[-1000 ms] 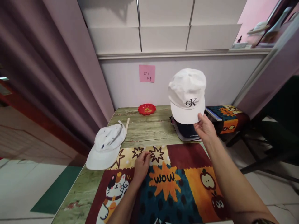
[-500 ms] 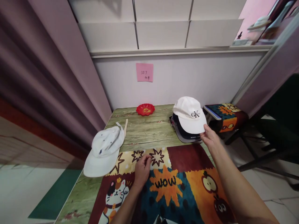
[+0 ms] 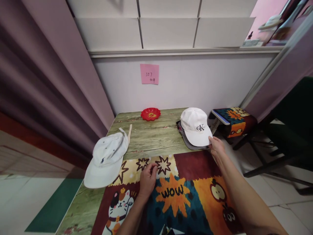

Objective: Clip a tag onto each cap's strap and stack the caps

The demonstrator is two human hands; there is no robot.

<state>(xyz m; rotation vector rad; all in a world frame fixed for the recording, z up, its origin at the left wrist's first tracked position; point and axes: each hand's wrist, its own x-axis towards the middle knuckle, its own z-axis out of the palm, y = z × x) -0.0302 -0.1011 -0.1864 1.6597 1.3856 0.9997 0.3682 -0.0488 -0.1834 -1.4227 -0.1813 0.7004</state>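
A white baseball cap [image 3: 193, 122] with dark letters on its front sits over darker caps [image 3: 189, 143] at the right back of the table. My right hand [image 3: 217, 147] pinches the right edge of its brim between thumb and fingers. Most of the caps underneath are hidden; a grey brim edge shows. My left hand [image 3: 148, 178] rests on the patterned mat [image 3: 195, 166], fingers curled together, with nothing visible in them. To its left lies a pale cap [image 3: 106, 160] with a small dark logo, its brim toward me and its strap loose at the back.
A red scalloped dish [image 3: 150, 114] stands near the wall, below a pink note [image 3: 149, 74]. Right of the table are a stool with a matching patterned cover [image 3: 236, 116] and a dark chair [image 3: 288, 137]. A purple curtain [image 3: 61, 65] hangs on the left.
The white cap in my right hand has come down onto the darker caps, covering more of them. My left hand stays in place. The view has shifted slightly.
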